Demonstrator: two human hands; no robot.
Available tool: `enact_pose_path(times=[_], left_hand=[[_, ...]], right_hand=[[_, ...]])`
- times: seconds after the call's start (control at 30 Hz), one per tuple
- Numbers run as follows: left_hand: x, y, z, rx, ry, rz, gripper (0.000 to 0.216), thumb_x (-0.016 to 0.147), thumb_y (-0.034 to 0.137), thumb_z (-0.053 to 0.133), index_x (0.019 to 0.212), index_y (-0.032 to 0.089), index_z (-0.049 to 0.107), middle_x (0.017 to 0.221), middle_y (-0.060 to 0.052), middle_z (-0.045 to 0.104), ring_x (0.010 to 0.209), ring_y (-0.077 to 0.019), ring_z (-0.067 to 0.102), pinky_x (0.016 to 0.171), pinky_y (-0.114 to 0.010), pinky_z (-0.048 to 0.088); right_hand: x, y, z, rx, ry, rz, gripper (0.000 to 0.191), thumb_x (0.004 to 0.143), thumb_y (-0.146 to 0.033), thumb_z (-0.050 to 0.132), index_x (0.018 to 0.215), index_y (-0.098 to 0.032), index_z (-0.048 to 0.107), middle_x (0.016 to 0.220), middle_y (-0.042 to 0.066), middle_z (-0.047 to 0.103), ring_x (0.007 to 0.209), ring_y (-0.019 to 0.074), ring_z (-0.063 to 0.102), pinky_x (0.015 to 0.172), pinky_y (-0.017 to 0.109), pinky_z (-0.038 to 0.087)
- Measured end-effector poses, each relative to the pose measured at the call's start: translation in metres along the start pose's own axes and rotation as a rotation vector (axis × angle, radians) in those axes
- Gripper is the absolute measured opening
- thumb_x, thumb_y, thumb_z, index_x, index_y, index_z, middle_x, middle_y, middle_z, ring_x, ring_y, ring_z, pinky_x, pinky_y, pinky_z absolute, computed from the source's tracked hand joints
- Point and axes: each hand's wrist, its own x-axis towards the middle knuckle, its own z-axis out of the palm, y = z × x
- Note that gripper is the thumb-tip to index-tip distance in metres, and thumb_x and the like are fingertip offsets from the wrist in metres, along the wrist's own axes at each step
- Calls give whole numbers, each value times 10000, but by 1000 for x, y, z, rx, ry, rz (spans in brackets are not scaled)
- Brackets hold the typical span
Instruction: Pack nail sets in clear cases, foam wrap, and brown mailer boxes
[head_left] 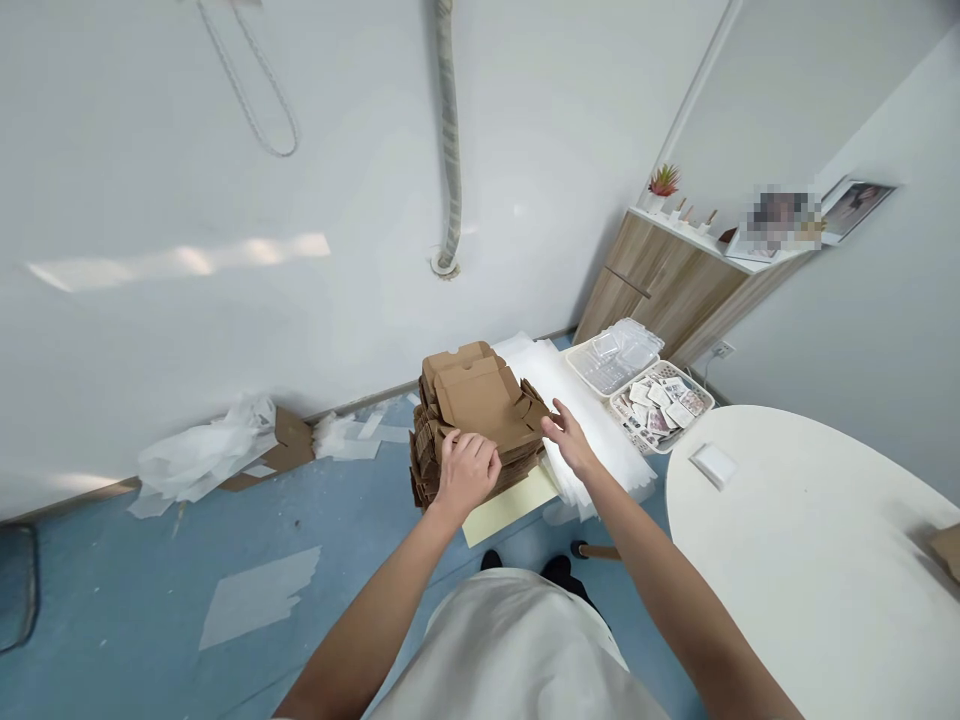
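Head view: left hand (468,468) curls at likely light, stiff cardboard (484,398), hold unclear; right hand (568,438) spread beside; opposite edges suit gripping.

Upper left: a beaded chain (280,154) hangs on the wall. Top centre: wrapped pipe (450,130) runs down it. Upper right: potted plant (664,181) sits on wood-grain cabinet (675,285). Lower right: white table (787,570).

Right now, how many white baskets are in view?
2: the farther basket with clear plastic items, and the nearer basket with printed cards, close to the round table. Others could be hidden behind the cardboard stack.
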Motion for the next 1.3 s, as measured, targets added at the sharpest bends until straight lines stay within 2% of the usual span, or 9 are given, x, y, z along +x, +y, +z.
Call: enact_pose_path(times=[0.1, 0.23, 0.37, 0.57, 0.77, 0.9, 1.03, 1.13, 1.3], left_hand=[[-13, 7, 10, -40, -29, 30, 238, 803, 186, 352, 840, 220, 584, 855, -44, 624, 924, -184, 519, 963, -417, 215], [-23, 18, 20, -85, -53, 59, 239, 807, 187, 353, 840, 227, 586, 874, -35, 628, 950, -180, 514, 976, -423, 194], [-25, 31, 24, -112, -53, 46, 227, 809, 212, 366, 854, 229, 587, 875, -36, 629, 953, -190, 518, 986, -447, 153], [-27, 65, 29, -88, -5, -15, 329, 785, 378, 423, 1061, 226, 517, 1088, -88, 553, 1084, -265, 433, 982, -500, 88], [-21, 120, 45, -198, 143, -320, 852, 700, 602, 426, 1326, 132, 89, 1380, -197, 108, 1259, -352, 134, 956, -537, 181], [-11, 169, 73, -819, -75, -557, 720, 797, 502, 374, 1326, 247, -42, 1408, -141, 61, 1231, -244, 295, 878, -370, 398], [-4, 231, 110, -1292, -436, -792, 757, 693, 390, 608, 1292, 247, 168, 1296, -141, 365, 1037, -210, 515, 692, -278, 492], [-7, 277, 139, -1368, -580, -743, 625, 645, 256, 664, 1193, 189, 370, 1092, -119, 562, 832, -167, 603, 615, -248, 492], [-21, 332, 181, -1202, -673, -438, 333, 647, 163, 599, 977, 133, 559, 928, -81, 641, 774, -159, 608, 638, -251, 485]], right_hand=[[-1, -3, -14, -166, -17, 69, 547, 743, -417, 482, 1236, -202, 383, 1116, 86, 553, 952, 195, 547, 738, 310, 447], [-6, -12, -26, -443, -32, 112, 299, 800, -294, 362, 1015, -211, 553, 833, 38, 635, 752, 168, 582, 665, 277, 422], [-15, -21, -35, -583, 12, 71, 322, 834, -303, 274, 857, -193, 576, 643, 32, 593, 631, 176, 566, 576, 267, 394], [-44, -12, -73, -332, 196, 64, 357, 841, -336, 270, 1082, -209, 502, 767, 26, 596, 544, 124, 564, 517, 243, 444], [-116, 23, -145, -21, 499, 139, 428, 820, -418, 294, 1138, -203, 483, 853, 42, 596, 616, 130, 564, 439, 228, 490], [-185, 62, -191, 42, 721, 181, 461, 821, -436, 291, 1167, -185, 464, 894, 55, 600, 666, 143, 555, 478, 244, 493], [-253, 110, -222, 19, 939, 246, 465, 825, -423, 295, 1161, -157, 475, 923, 81, 609, 693, 163, 554, 541, 280, 470], [-298, 144, -238, -27, 1077, 293, 444, 825, -399, 304, 1142, -154, 496, 994, 95, 605, 824, 193, 558, 678, 318, 454], [-357, 189, -249, -2, 1191, 381, 433, 817, -387, 317, 1131, -159, 508, 1075, 94, 587, 949, 202, 536, 797, 333, 415]])
